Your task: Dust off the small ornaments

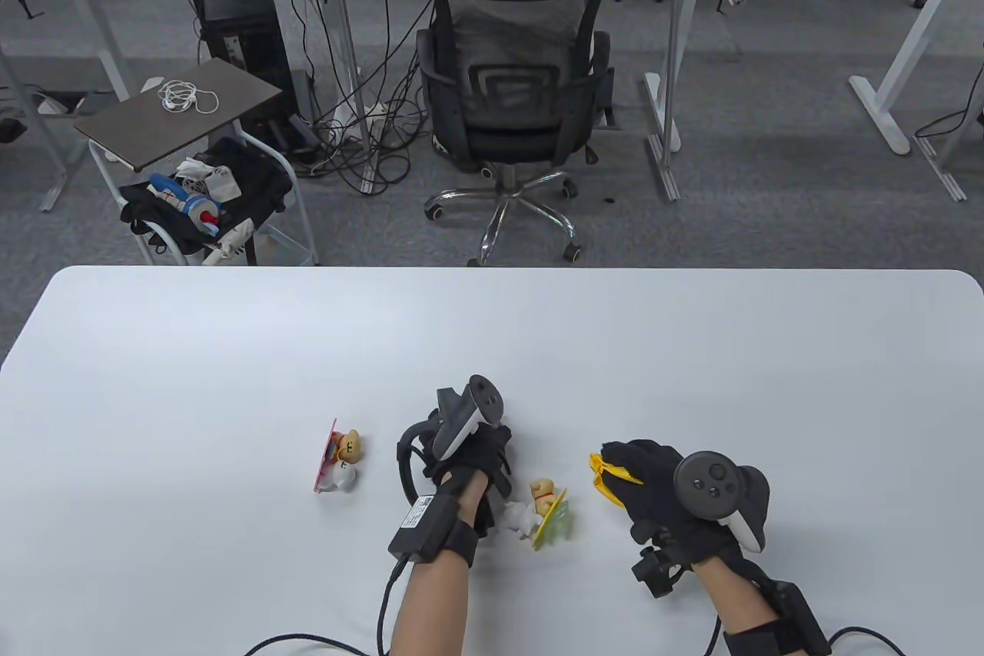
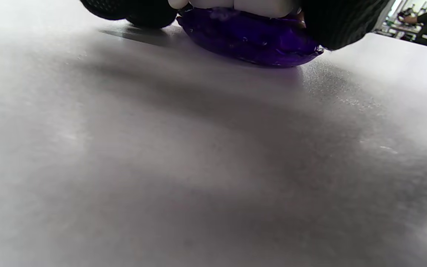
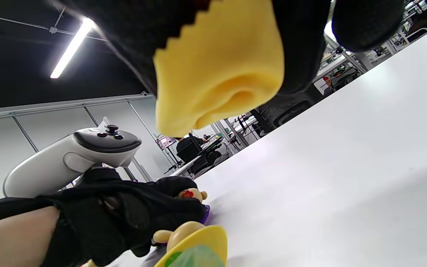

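**Purple-based figurine at risk of tipping mid-dusting**

Lower centre of table view: left hand gripping purple-based ornament, base touching white table. Lower right: right hand clutching yellow cloth. Just between: yellow-based bear figurine, easily knocked. Further left: pink-based bear figurine. No containers visible.

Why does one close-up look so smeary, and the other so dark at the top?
Left wrist view: the camera sits almost on the table, so the surface blurs, with soft shadow under the purple ornament. Right wrist view: it tilts up at a bright ceiling light, darkening the ceiling; the near yellow cloth is soft.
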Demonstrator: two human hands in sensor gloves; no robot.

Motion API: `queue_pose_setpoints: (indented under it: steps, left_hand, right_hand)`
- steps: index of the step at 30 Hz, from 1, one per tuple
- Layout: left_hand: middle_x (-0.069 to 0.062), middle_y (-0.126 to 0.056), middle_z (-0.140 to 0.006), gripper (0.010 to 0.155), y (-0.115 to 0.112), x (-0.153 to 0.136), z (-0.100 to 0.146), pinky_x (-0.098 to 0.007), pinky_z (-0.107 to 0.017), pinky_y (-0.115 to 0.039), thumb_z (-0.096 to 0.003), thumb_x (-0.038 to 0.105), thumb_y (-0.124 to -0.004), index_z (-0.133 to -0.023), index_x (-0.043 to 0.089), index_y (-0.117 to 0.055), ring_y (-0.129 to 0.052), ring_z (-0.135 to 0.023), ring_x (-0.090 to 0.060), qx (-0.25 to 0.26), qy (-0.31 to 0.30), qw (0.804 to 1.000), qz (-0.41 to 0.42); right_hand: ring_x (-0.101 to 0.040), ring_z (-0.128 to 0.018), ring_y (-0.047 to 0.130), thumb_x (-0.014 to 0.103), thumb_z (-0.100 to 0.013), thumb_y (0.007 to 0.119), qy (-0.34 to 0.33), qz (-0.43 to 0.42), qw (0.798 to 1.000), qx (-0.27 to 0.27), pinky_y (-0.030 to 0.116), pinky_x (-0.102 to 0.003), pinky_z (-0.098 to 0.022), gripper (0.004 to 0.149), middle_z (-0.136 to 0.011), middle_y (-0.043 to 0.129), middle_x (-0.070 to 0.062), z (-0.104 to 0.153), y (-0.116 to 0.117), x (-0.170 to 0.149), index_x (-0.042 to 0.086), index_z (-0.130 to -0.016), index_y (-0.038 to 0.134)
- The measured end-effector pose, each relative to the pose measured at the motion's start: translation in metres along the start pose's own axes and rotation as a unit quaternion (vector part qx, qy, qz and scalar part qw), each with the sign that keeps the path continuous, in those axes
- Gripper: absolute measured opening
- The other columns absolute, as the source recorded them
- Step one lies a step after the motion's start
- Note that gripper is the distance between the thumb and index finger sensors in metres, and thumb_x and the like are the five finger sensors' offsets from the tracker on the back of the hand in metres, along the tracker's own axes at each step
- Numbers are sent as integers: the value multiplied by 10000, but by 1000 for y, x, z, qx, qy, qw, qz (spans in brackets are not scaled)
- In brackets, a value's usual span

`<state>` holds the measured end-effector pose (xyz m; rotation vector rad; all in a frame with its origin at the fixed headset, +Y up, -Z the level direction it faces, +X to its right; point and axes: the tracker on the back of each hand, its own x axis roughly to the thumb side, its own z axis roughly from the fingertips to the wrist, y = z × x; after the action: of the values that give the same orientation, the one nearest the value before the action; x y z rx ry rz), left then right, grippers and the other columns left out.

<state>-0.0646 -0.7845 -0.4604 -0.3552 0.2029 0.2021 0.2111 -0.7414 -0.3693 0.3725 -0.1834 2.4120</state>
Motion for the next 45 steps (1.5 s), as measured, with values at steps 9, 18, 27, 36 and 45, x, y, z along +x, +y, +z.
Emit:
queue_pose_setpoints:
  steps: [9,18,27,36,45]
  left_hand:
    - [-152,-523,-1113,716,6,-10,11,-519,-635,-634,-545,545,-638,-1114,278,-297,-661,-866,-405,13,-29,999,34]
    - [-172,-692,-1020,667,33,-50,71,-480,-551,-705,-542,605,-597,-1107,304,-408,-770,-760,-355,45,-81,957,275]
    - [-136,-793,-914,680,23,-55,105,-357,-381,-807,-566,670,-444,-1107,262,-392,-909,-547,-232,-81,-195,794,570]
    - [-109,-801,-909,645,-10,-33,100,-311,-360,-829,-576,693,-385,-1123,354,-356,-933,-503,-172,-196,-268,629,703]
    - [-118,-835,-870,663,-29,-25,96,-310,-321,-835,-572,688,-375,-1113,305,-391,-949,-451,-172,-239,-278,580,727]
  right_hand:
    - [-357,-767,869,344,-463,905,1,2,1000,6,715,-584,-575,447,-844,856,-102,2,4,2,218,-889,865]
    - [-356,-746,874,327,-469,891,-15,2,999,49,711,-587,-578,518,-836,853,-120,1,23,16,167,-954,805]
    - [-357,-779,864,324,-465,902,-91,-137,986,-10,682,-614,-607,456,-839,862,-97,-16,24,79,205,-901,849]
    - [-350,-940,669,335,-479,865,-268,-25,957,-109,479,-669,-707,470,-892,796,-62,4,31,138,245,-933,785]
    - [-379,-912,671,307,-489,867,-212,-19,969,-127,480,-672,-704,464,-864,791,-108,-14,15,108,199,-933,788]
